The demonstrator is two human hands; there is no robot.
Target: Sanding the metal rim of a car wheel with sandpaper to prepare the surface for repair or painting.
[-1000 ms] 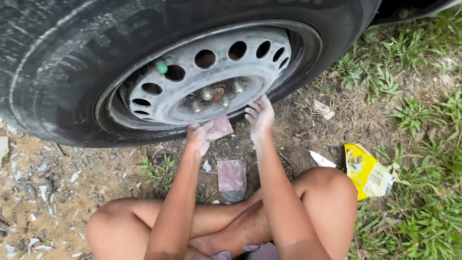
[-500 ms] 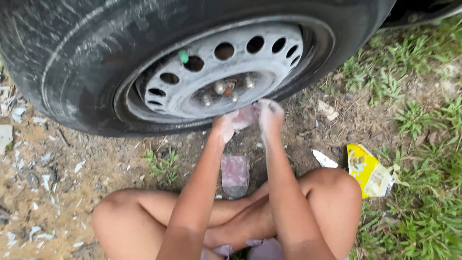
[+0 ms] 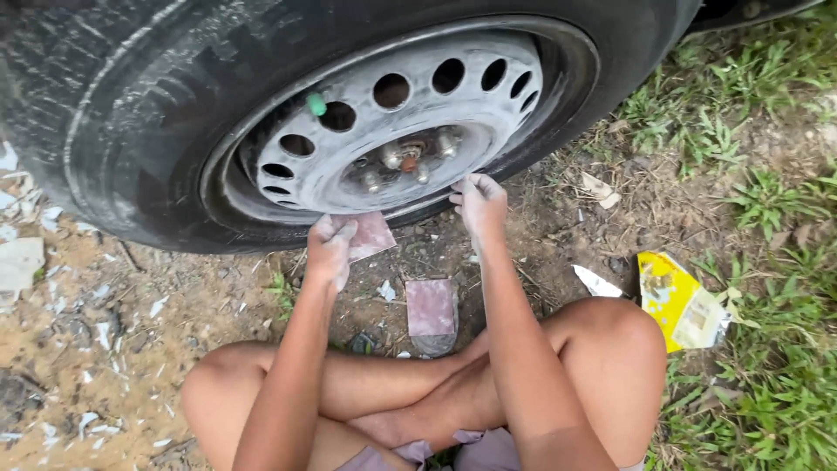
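Bare dirt and patchy grass point(image 3: 767, 201) lie under a car wheel point(image 3: 392, 122) with a dusty steel rim. Against the rim's lower edge, a pinkish sheet of sandpaper point(image 3: 370, 234) sits pinched in the closed fingers of the left hand point(image 3: 330, 249). Apart to the right, the right hand point(image 3: 478, 199) holds nothing, its fingers curled and touching the rim. Another sandpaper piece point(image 3: 431, 307) lies on the ground between the arms, near a yellow wrapper point(image 3: 680, 301).

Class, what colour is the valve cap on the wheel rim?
Green; the valve cap shows best in the head view.
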